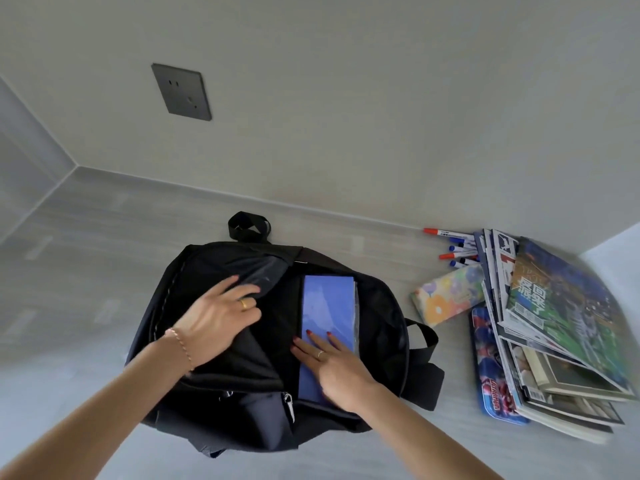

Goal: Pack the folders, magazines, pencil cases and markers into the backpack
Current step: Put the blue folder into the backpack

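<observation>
Right hand (pixel 337 370): fingers straight, flat on blue folder (pixel 327 320) lying partly inside open black backpack (pixel 214 403). Left hand (pixel 216 318): fingers curled on backpack flap, holding opening apart. Right of backpack on floor: floral pencil case (pixel 448 294), blue pencil case (pixel 493 379), magazines (pixel 561 327); markers (pixel 453 245) beyond, near wall.

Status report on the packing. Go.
Left hand grips the backpack flap, holding it open. Right hand presses flat on the blue folder, partly in. Magazines, pencil cases, markers still outside.
</observation>
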